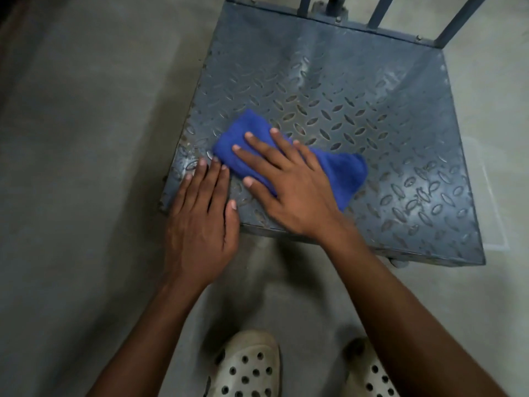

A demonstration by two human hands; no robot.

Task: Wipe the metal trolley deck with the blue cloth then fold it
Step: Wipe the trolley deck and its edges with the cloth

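Observation:
The metal trolley deck (357,90) is grey-blue tread plate with a raised diamond pattern. A bunched blue cloth (340,173) lies on its near left part. My right hand (289,181) presses flat on the cloth with its fingers spread and straight, covering the cloth's middle. My left hand (200,219) rests flat on the deck's near left corner, fingers straight and together, its fingertips just beside the cloth's left end.
The trolley's upright handle bars (458,21) rise at the far edge. A caster (399,263) shows under the near right corner. Bare concrete floor (86,167) surrounds the trolley. My feet in pale perforated clogs (246,368) stand just before the near edge.

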